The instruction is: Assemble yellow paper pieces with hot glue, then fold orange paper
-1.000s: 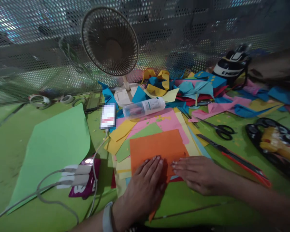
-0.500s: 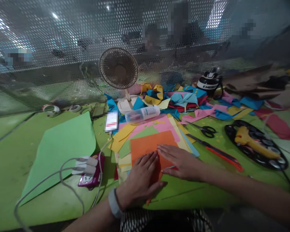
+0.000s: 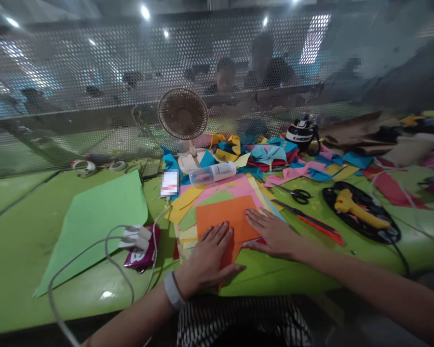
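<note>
An orange sheet of paper [image 3: 222, 212] lies in front of me on a stack of coloured papers, its near part partly covered by my hands. My left hand [image 3: 210, 258] rests flat on its lower left part, fingers stretched out and thumb pointing right. My right hand [image 3: 271, 233] lies flat on its right side, fingers extended. Beneath and behind it show a pink sheet [image 3: 235, 185] and yellow paper pieces [image 3: 184, 202]. To the right of my right hand lie a red and black utility knife [image 3: 318, 226] and black scissors [image 3: 299, 195].
A clear bottle [image 3: 213, 173] lies behind the stack, near a small fan [image 3: 183, 114]. Left are a green sheet [image 3: 97, 212], a purple packet [image 3: 142, 255] and white chargers with cables [image 3: 137, 237]. At right, a yellow glue gun [image 3: 361, 209] sits on a black tray [image 3: 331, 196].
My right hand has slid right across the orange sheet, away from the left hand. The left hand stays flat on the paper. The camera view has tilted up a little.
</note>
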`<move>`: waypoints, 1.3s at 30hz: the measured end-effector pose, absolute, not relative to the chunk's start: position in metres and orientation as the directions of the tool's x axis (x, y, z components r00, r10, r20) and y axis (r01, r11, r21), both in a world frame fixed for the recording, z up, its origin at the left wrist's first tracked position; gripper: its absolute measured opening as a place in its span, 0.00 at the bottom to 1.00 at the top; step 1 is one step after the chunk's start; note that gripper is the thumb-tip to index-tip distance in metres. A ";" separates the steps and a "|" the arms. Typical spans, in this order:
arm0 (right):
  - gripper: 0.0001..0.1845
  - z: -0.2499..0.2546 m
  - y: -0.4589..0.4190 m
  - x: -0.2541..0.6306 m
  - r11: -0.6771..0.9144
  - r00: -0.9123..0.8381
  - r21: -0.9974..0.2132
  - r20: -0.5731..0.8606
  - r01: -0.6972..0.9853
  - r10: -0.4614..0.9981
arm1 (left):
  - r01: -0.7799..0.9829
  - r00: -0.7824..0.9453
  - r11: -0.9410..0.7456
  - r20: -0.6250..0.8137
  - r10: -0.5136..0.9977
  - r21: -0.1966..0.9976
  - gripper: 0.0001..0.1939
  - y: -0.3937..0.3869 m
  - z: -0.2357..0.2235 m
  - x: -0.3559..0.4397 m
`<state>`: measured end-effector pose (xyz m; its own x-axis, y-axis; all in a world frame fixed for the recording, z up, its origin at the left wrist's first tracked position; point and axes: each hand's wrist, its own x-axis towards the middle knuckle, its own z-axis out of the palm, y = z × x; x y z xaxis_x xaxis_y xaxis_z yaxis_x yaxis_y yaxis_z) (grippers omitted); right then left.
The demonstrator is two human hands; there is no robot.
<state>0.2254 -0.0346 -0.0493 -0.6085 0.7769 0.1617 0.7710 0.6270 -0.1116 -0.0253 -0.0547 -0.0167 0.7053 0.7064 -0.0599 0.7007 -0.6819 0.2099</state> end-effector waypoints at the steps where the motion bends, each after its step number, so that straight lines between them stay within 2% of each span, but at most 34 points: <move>1: 0.43 -0.050 -0.035 0.228 0.620 -0.601 -0.102 0.167 0.778 0.782 | 0.712 0.696 -0.674 -0.068 0.715 0.197 0.44 -0.056 -0.017 -0.028; 7: 0.41 -0.053 -0.034 0.239 0.626 -0.608 -0.086 0.166 0.775 0.776 | 0.738 0.672 -0.659 -0.068 0.738 0.143 0.45 -0.062 -0.022 -0.053; 11: 0.41 -0.055 -0.034 0.240 0.625 -0.608 -0.100 0.157 0.774 0.779 | 0.737 0.672 -0.656 -0.067 0.738 0.161 0.42 -0.058 -0.008 -0.053; 13: 0.41 -0.056 -0.034 0.240 0.621 -0.604 -0.115 0.154 0.775 0.782 | 0.765 0.628 -0.612 -0.026 0.778 0.200 0.37 -0.048 0.004 -0.039; 15: 0.41 -0.056 -0.034 0.241 0.617 -0.600 -0.133 0.148 0.776 0.786 | 0.820 0.515 -0.500 0.019 0.857 0.279 0.28 -0.033 0.014 -0.017; 16: 0.40 -0.056 -0.034 0.241 0.615 -0.598 -0.141 0.144 0.776 0.788 | 0.834 0.453 -0.423 -0.001 0.892 0.356 0.24 -0.023 0.018 -0.005; 17: 0.39 -0.055 -0.034 0.241 0.612 -0.596 -0.146 0.142 0.777 0.790 | 0.826 0.406 -0.319 -0.098 0.909 0.465 0.21 -0.013 0.019 0.008; 18: 0.38 -0.055 -0.034 0.240 0.611 -0.595 -0.150 0.140 0.777 0.791 | 0.797 0.398 -0.193 -0.258 0.880 0.573 0.18 -0.003 0.018 0.019; 19: 0.38 -0.054 -0.035 0.240 0.611 -0.595 -0.151 0.139 0.777 0.792 | 0.782 0.422 -0.145 -0.345 0.838 0.606 0.19 0.006 0.016 0.029; 22: 0.40 -0.052 -0.035 0.239 0.606 -0.589 -0.156 0.144 0.780 0.795 | 0.749 0.472 -0.052 -0.478 0.740 0.660 0.20 0.029 0.003 0.046; 29: 0.41 -0.054 -0.033 0.240 0.614 -0.594 -0.195 0.158 0.765 0.789 | 0.725 0.483 0.083 -0.590 0.647 0.684 0.22 0.049 -0.015 0.046; 39: 0.39 -0.053 -0.035 0.241 0.611 -0.595 -0.185 0.141 0.770 0.792 | 0.793 0.449 0.042 -0.630 0.634 0.607 0.27 0.055 -0.006 0.019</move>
